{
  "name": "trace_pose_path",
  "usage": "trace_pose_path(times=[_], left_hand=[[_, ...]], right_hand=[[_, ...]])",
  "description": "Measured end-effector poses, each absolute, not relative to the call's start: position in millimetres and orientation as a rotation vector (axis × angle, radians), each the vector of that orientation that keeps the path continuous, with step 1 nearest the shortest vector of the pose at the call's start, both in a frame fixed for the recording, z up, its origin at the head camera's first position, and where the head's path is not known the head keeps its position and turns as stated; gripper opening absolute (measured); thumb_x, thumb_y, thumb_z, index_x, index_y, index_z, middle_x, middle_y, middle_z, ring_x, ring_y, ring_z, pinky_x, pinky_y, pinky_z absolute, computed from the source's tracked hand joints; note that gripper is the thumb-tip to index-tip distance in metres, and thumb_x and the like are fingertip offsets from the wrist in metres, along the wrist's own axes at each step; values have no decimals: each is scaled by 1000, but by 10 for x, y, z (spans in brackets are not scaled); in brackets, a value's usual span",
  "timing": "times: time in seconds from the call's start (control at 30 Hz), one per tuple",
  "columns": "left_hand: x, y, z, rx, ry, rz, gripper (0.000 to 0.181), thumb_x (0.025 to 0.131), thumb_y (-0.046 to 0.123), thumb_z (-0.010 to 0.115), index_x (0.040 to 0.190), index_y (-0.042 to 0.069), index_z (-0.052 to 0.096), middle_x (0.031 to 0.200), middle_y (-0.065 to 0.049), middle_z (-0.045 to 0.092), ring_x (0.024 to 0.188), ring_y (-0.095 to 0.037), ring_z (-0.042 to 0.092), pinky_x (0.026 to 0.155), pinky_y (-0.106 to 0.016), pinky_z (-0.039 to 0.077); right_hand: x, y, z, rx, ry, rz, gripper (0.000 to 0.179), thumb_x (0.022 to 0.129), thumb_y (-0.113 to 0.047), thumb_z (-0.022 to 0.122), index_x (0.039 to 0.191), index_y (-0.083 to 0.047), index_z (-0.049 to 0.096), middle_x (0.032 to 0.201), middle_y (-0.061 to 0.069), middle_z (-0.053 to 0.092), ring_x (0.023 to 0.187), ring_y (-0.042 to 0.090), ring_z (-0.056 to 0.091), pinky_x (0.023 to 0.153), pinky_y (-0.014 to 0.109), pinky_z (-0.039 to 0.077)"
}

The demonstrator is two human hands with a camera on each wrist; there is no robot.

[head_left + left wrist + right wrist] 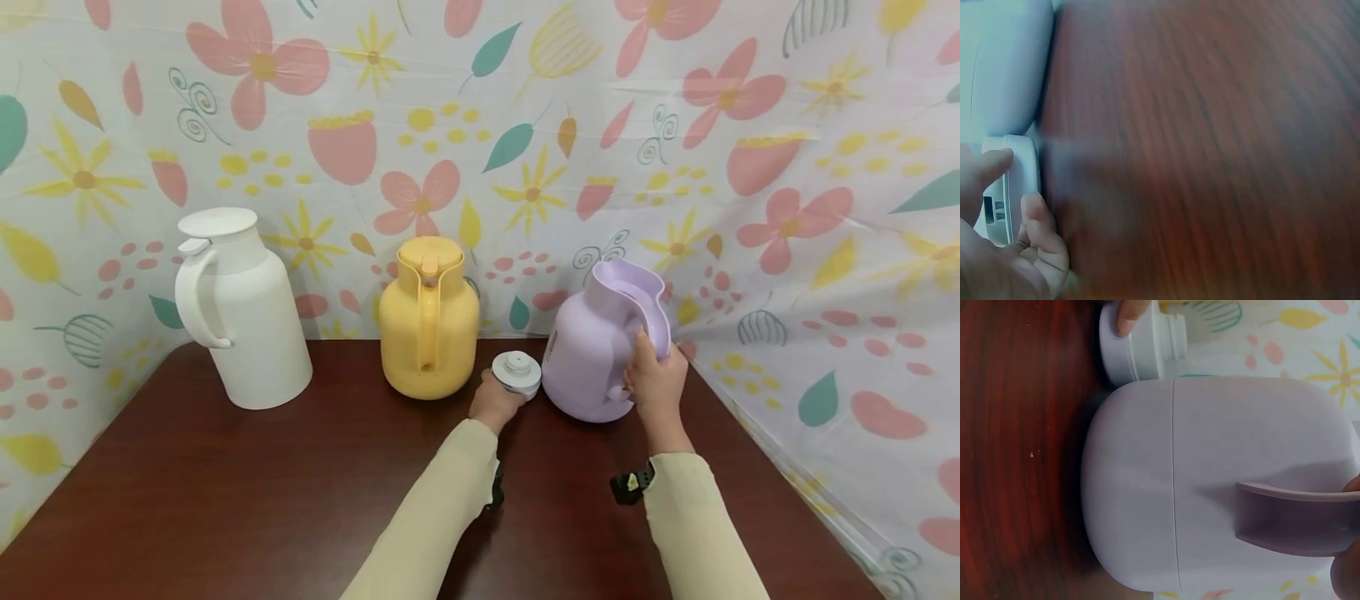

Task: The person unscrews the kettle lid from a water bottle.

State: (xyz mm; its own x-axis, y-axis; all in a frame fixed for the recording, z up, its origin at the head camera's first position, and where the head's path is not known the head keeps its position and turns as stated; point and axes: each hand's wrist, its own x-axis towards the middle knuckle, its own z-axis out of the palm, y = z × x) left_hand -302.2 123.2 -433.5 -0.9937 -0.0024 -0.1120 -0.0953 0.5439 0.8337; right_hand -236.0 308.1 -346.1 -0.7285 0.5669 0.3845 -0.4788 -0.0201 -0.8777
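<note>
A light purple thermos jug (581, 358) stands toward the right of the table, its top uncovered and its spout rim showing. My right hand (657, 379) grips the jug's handle (1297, 519) near its upper end. Just left of the jug, my left hand (497, 402) pinches a round lid (517, 372) between thumb and fingers. Its pale stepped plug faces up, and its wide purple side is down at the table. The right wrist view shows the lid right beside the jug's base. In the left wrist view, a thumb and curled fingers (1044, 244) hold its edge.
A yellow thermos jug (429, 325) with its lid on stands left of the lid. Farther left is a tall white jug (258, 317), also lidded. The dark wooden table (247, 500) backs onto a flower-patterned curtain (420, 100), which also runs along the right side.
</note>
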Motion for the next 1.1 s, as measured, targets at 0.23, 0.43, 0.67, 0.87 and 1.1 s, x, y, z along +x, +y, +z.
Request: trace_pose_path(times=[0.23,0.43,0.67,0.87,1.1], left_hand=[[-3078,1203,-4338,-95,2617,1514,81,85,27,82,150,4,39,139,-22,62,121,-36,66,98,-45,55],[-3076,1198,-4356,-50,2471,1657,75,89,19,77,153,8,39,114,-20,70,66,-22,67,54,-29,51],[-3101,1232,-4380,-61,2329,1794,82,91,9,70,161,11,29,121,-24,69,69,-20,70,47,-21,45],[-3138,1244,-4362,-99,2235,1839,86,92,5,66,165,14,21,123,-24,68,81,-24,74,48,-21,46],[-3174,1252,-4382,-106,2149,1876,85,92,1,59,165,14,19,139,-24,60,88,-24,76,55,-25,53]], right_hand=[[-2503,3065,-3466,-113,-1578,1791,40,95,-17,62,59,-12,47,37,-8,40,28,5,36,33,20,32],[-2584,3133,-3469,-165,-1609,1785,39,96,-18,62,59,-13,48,38,-9,41,29,5,37,34,21,34],[-2676,3245,-3460,-209,-1670,1761,46,97,-21,59,53,-14,47,37,-8,41,31,5,38,36,20,35],[-2717,3282,-3385,-262,-1734,1747,44,97,-27,59,56,-16,48,40,-9,43,34,5,40,39,20,37],[-2620,3205,-3245,-242,-1720,1752,43,96,-23,59,55,-14,47,37,-10,40,32,4,40,37,20,37]])
